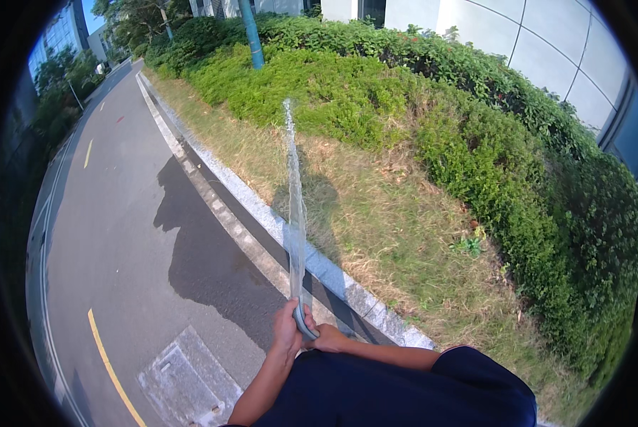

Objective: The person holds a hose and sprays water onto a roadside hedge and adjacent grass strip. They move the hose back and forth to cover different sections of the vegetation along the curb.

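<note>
A grey hose (301,321) bends between my two hands in front of my dark blue shirt. My left hand (286,326) wraps around it near its mouth. Lower down, my right hand (325,337) grips the same hose. From the hose's mouth a clear stream of water (296,224) shoots out over the curb toward the low green shrubs (329,101). The water breaks into droplets at its far end. Below my hands, the rest of the hose is hidden by my body.
A pale stone curb (324,261) runs between the asphalt road (121,213) and the dry grass strip (393,235). A dark wet patch (207,261) spreads on the road. A recessed cover (188,368) lies at lower left. Behind the shrubs stand a teal pole (252,37) and a white wall (548,37).
</note>
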A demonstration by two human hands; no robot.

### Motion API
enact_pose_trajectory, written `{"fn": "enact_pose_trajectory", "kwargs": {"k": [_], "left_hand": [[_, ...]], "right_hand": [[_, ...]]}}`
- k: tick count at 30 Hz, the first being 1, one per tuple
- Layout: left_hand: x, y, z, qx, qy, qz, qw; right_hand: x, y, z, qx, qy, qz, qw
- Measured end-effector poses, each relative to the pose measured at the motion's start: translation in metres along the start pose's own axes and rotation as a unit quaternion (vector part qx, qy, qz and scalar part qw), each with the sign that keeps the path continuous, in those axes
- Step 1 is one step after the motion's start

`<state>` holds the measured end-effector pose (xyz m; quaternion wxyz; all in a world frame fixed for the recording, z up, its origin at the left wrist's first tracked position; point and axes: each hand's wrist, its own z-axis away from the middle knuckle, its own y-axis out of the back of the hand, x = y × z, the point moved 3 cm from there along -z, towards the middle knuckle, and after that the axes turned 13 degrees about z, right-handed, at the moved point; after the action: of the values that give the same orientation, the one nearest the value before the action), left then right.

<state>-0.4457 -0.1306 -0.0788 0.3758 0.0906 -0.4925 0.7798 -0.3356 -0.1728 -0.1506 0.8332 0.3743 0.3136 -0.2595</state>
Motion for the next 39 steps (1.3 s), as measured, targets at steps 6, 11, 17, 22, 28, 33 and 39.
{"fn": "enact_pose_trajectory", "kwargs": {"k": [6,11,17,22,28,33,39], "left_hand": [[-0.007,-0.012,-0.005,-0.017,0.043,-0.055,0.997],[-0.012,-0.022,-0.009,-0.022,0.061,-0.098,0.993],[-0.018,-0.033,-0.011,-0.041,0.094,-0.151,0.983],[-0.022,-0.039,-0.013,-0.058,0.117,-0.176,0.976],[-0.025,-0.029,-0.009,-0.038,0.079,-0.122,0.989],[-0.020,-0.014,-0.003,-0.028,0.017,-0.037,0.999],[-0.010,-0.005,0.002,-0.005,-0.028,-0.005,1.000]], "right_hand": [[0.002,0.005,0.008,0.017,-0.009,-0.023,1.000],[0.005,0.006,0.013,0.022,-0.031,-0.024,0.999],[0.021,-0.005,0.008,0.045,-0.030,-0.055,0.997],[0.028,-0.009,0.007,0.073,-0.018,-0.087,0.993],[0.021,0.003,0.017,0.063,-0.035,-0.076,0.995],[0.009,0.007,0.015,0.052,-0.020,-0.030,0.998],[-0.001,0.009,0.011,0.020,-0.020,0.012,1.000]]}}
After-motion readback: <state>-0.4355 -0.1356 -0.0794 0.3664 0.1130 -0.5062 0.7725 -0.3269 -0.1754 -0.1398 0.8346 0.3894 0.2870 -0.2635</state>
